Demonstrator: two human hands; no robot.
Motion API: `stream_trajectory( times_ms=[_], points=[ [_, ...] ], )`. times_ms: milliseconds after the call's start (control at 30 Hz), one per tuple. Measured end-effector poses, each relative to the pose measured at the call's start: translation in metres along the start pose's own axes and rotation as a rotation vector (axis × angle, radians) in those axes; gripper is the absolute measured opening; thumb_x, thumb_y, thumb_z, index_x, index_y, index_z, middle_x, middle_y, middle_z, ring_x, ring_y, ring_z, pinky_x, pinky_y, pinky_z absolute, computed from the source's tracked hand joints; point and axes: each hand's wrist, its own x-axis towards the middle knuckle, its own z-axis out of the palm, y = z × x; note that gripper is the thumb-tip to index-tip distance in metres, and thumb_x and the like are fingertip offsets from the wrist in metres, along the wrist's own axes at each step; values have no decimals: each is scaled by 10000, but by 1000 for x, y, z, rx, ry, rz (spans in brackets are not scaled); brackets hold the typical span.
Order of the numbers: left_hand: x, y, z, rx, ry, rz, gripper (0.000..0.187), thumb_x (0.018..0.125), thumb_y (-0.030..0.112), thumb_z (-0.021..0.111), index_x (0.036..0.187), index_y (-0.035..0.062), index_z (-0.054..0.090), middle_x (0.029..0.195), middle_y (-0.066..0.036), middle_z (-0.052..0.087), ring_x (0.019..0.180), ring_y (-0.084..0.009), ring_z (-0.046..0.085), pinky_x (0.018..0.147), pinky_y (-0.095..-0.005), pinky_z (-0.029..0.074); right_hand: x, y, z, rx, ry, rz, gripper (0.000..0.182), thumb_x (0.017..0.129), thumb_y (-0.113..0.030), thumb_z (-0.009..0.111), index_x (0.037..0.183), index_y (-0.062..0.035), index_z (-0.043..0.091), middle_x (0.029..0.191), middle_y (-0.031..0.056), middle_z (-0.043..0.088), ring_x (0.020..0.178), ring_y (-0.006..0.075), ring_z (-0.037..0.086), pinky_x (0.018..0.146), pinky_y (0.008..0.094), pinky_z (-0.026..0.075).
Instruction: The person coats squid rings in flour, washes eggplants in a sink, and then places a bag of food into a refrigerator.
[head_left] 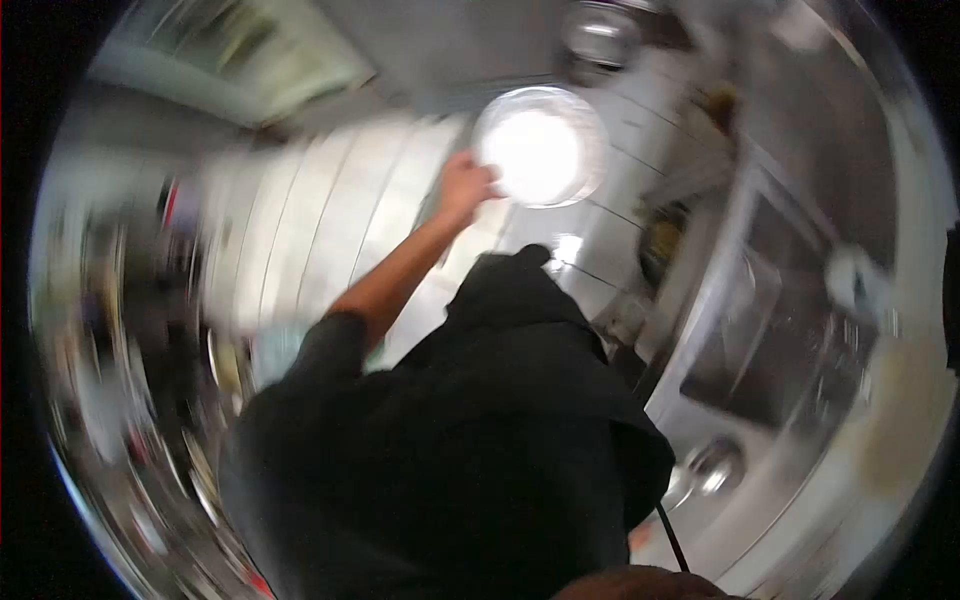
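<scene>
My left hand [468, 188] reaches forward, its fingers closed on the near left rim of a round metal bowl [594, 150]. The inside of the bowl shows as bright white, too overexposed to tell whether it is contents or glare. Below the bowl lies the tiled floor, with my dark clothing nearer the camera. I cannot make out my right hand anywhere in the picture.
A metal sink [735, 375] with a long rim runs along the right. A small shiny metal bowl [718, 465] sits beside its basin. At the top stands a round metal pot [602, 35]. Blurred shelves [120, 390] full of items line the left.
</scene>
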Motion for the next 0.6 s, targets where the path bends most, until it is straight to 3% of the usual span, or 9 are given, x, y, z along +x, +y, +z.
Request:
stream_trajectory(
  times_ms=[33,100,267,300,367,400,467,533,600],
  points=[
    [-29,1,-13,-12,138,21,91,713,-33,573,740,2,493,700,-81,506,622,-206,591,480,-353,574,38,-26,-1,137,-27,140,295,816,-156,591,1038,39,603,761,68,531,680,187,549,531,259,440],
    [-89,-9,-45,-80,304,-32,141,692,-61,586,718,8,466,684,-72,512,564,-179,577,471,-322,544,109,-59,10,182,-162,104,290,809,-149,590,1030,39,603,750,67,527,662,183,541,520,257,432],
    [-200,-73,-154,-189,601,-113,195,663,-71,604,677,19,431,653,-74,492,541,-177,558,434,-342,548,193,-145,60,197,-423,-224,279,792,-132,589,1011,40,605,722,67,518,619,172,523,491,254,414],
    [-238,-104,-138,-206,683,-106,197,659,-69,605,675,20,430,653,-74,492,539,-179,553,427,-349,547,225,-146,76,233,-494,-319,277,788,-128,588,1007,40,605,716,67,517,610,170,519,485,253,410],
    [-298,-121,-182,-191,798,-183,191,657,-71,599,681,18,431,663,-76,496,565,-188,562,437,-362,556,245,-187,108,303,-622,-533,272,781,-122,588,1000,40,606,705,66,513,593,165,512,474,252,403],
    [-331,-145,-200,-247,857,-184,187,658,-72,599,687,15,436,672,-79,503,583,-192,571,449,-366,563,247,-211,127,307,-685,-592,270,778,-118,587,996,40,606,700,66,511,584,163,508,468,251,399],
    [-397,-159,-222,-316,990,-219,172,658,-70,606,711,1,459,705,-92,528,634,-206,596,484,-376,582,219,-283,150,190,-772,-444,203,770,-100,560,921,33,588,643,51,481,512,136,448,426,255,349],
    [-455,-178,-239,-389,1146,-236,165,658,-65,612,721,-2,472,717,-95,534,644,-212,601,484,-378,583,142,-353,160,254,-897,-365,90,769,-79,526,811,0,517,556,16,401,419,95,335,383,254,255],
    [-517,-203,-268,-425,1291,-258,155,664,-58,615,732,-3,487,735,-99,541,651,-217,604,482,-378,585,84,-382,166,260,-1111,-415,86,769,-81,531,806,-13,494,566,8,392,428,97,339,382,257,245]
  ],
)
